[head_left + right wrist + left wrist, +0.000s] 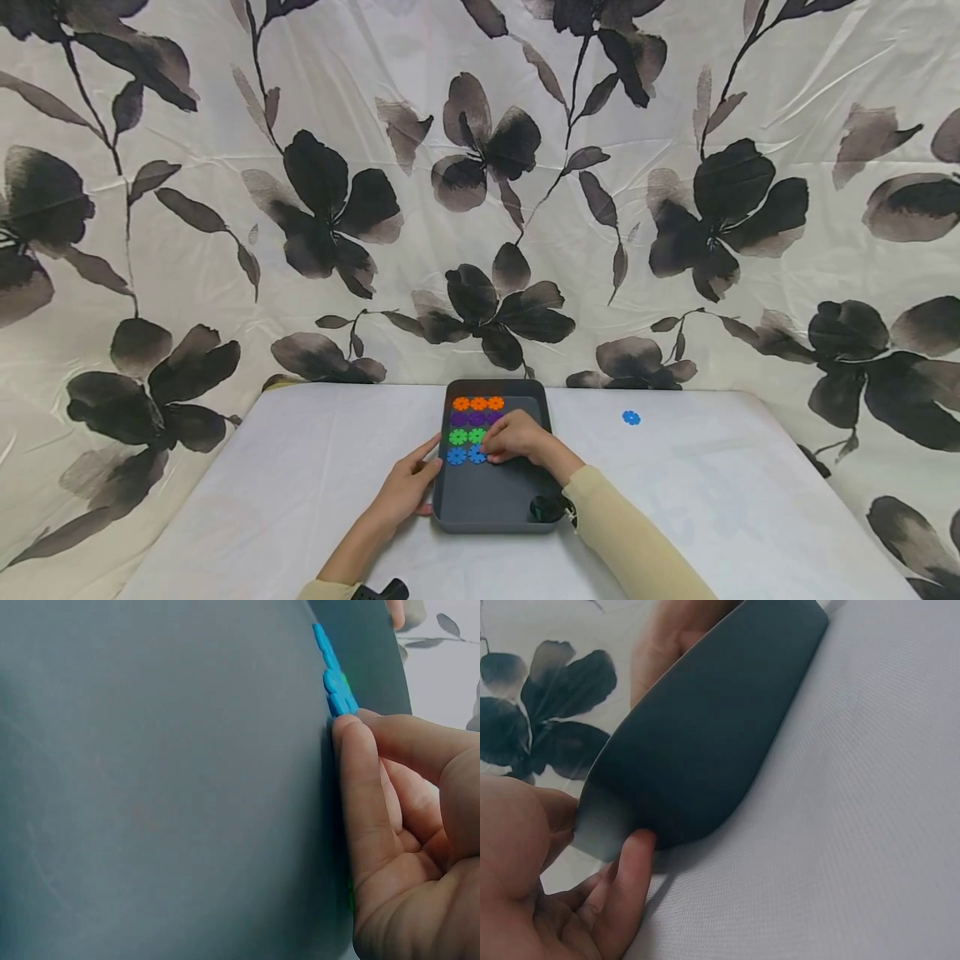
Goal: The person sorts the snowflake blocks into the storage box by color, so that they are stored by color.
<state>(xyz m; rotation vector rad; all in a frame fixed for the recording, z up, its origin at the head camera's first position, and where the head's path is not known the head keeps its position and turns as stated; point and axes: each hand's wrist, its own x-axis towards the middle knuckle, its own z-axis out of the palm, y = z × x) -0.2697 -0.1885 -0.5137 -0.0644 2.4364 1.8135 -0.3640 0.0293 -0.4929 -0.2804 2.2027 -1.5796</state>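
Observation:
A dark grey rectangular tray (pixel 491 510) lies on the table, with rows of flower-shaped plastic discs at its far left part. My left hand (pixel 407 486) grips the tray's left side, its fingers at the rim and outer wall in the left wrist view. Over the tray, my right hand (pixel 521 437) pinches a blue flower-shaped disc (pixel 343 703) at the right end of the blue row. Left of it lies another blue disc (pixel 456 456). Green discs (pixel 457 437), purple discs (pixel 459 419) and orange discs (pixel 478 403) form the rows behind; the right hand partly covers the green and purple rows.
One loose blue disc (pixel 632 417) lies on the white table (pixel 660 483) to the right of the tray. A floral curtain (pixel 480 208) hangs behind the table's far edge. A dark wrist camera (pixel 547 508) on the right arm hangs over the tray's near right corner.

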